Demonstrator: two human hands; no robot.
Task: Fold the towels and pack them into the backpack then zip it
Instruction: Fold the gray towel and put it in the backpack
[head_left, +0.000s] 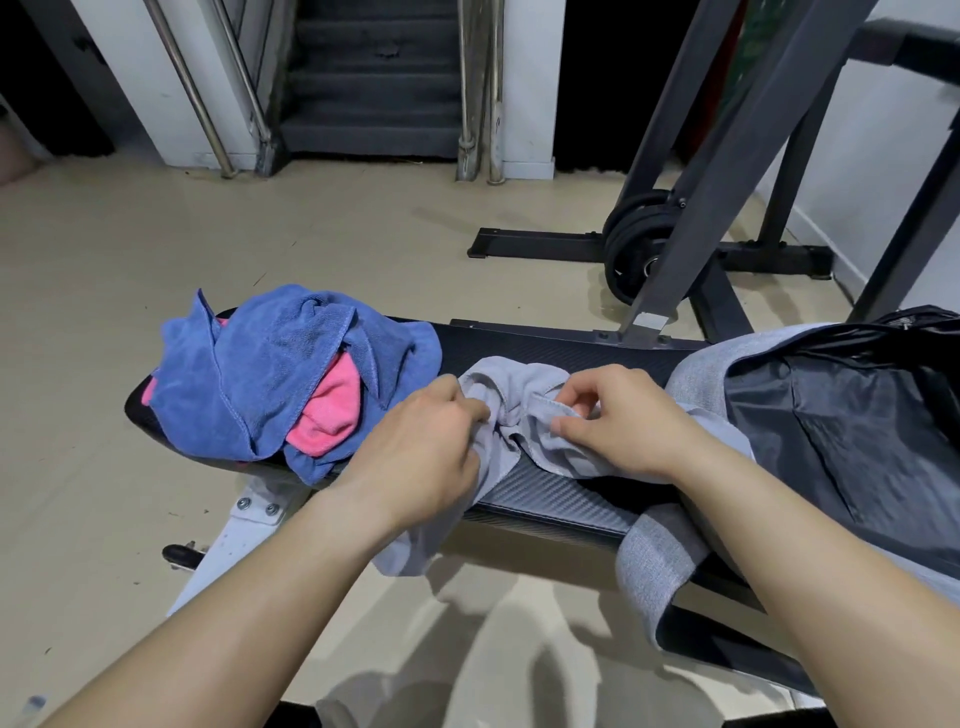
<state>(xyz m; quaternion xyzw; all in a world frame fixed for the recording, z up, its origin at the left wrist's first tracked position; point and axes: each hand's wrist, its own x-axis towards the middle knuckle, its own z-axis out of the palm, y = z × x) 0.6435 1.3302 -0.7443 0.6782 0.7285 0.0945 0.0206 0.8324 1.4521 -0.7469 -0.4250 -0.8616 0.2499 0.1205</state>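
Both hands (423, 447) (626, 421) pinch the grey towel (517, 387) bunched between them.

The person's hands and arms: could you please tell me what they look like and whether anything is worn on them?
The left hand and right hand are bare: no gloves or rings show. The left forearm and right forearm are bare as well, with no sleeve, watch or bracelet visible up to the frame's edge.

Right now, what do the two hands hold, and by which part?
Both hands pinch the crumpled grey towel: left hand at its bunched middle, right hand on a hemmed edge.
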